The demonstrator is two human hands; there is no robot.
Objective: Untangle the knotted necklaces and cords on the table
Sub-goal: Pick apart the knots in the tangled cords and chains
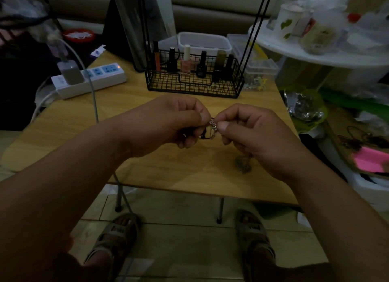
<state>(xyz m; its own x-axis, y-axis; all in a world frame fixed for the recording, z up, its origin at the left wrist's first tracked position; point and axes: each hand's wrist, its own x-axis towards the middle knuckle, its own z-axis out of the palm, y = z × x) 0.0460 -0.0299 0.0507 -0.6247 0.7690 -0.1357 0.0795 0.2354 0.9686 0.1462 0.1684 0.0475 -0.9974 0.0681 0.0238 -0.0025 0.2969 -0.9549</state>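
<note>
Just in front of the black wire basket (194,85), above the wooden table (84,121), the left hand (174,121) and right hand (252,132) meet, fingers curled. Both pinch a knot of silver chain and dark cord (211,128) between them. Another small chain heap (242,164) lies on the table, nearer than the basket, under the right hand.

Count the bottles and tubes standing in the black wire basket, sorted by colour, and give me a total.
Black bottles: 3
Pink bottle with cream cap: 1
Olive-capped bottle: 1
Orange-brown tube: 1
Total: 6, all in the wire basket
</note>
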